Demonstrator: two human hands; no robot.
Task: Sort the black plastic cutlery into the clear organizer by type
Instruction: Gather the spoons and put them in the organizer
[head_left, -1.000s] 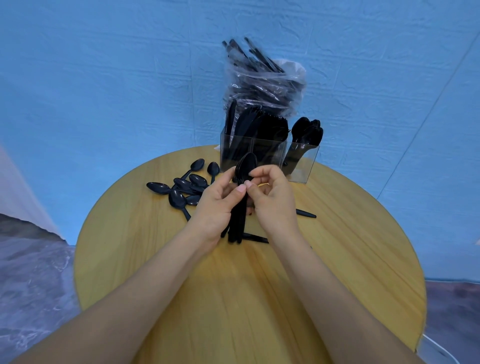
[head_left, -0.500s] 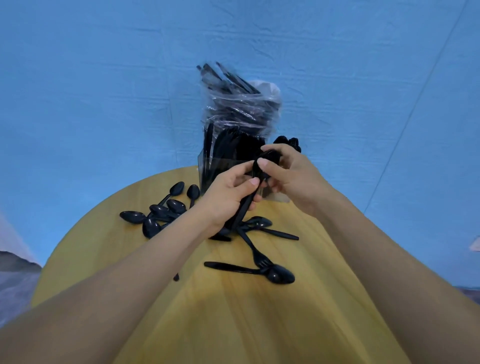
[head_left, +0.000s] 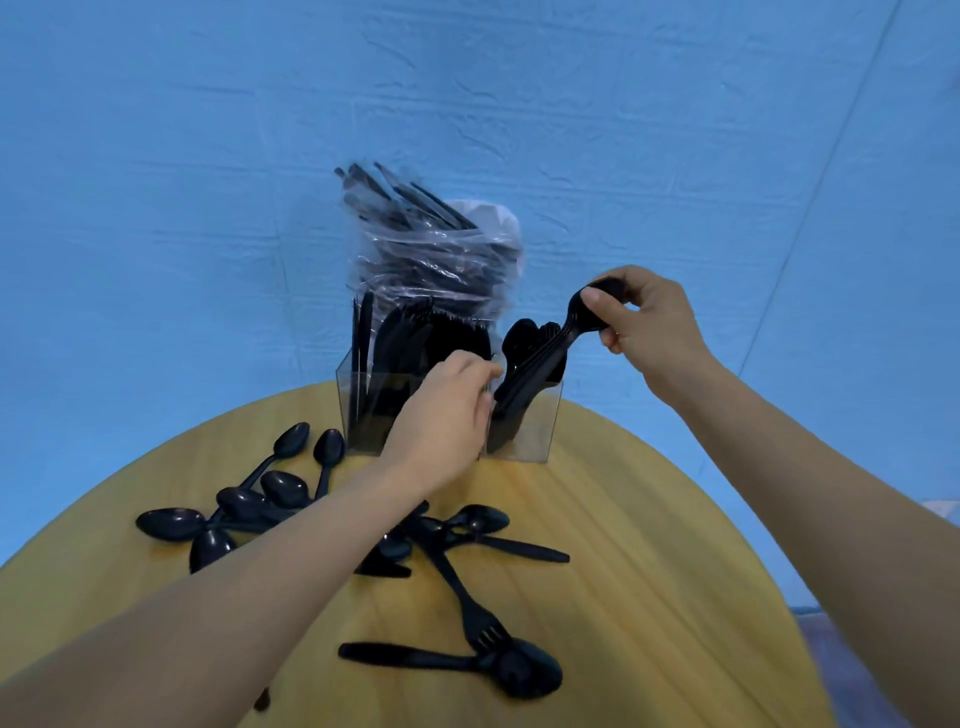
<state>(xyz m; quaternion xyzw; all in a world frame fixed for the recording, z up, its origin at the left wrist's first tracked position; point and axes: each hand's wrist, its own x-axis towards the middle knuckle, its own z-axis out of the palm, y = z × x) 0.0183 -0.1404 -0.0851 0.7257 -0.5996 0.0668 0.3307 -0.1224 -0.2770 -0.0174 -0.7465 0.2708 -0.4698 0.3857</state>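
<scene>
left hand (head_left: 441, 415) fingertips hidden behind the clear organizer (head_left: 524, 441) rim, left forearm covering several loose spoons (head_left: 244, 501), table (head_left: 649, 597) edge cropped below

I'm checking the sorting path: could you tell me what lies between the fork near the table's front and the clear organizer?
In the head view, between fork and clear organizer: crossed spoons and bare tabletop.

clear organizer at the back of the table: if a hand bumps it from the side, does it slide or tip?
Probably tips before it slides: the clear organizer is narrow-based, with cutlery standing well above its rim. The plastic bag of cutlery rising behind it likely adds top weight. The left hand rests at its front wall, which may steady it.
</scene>
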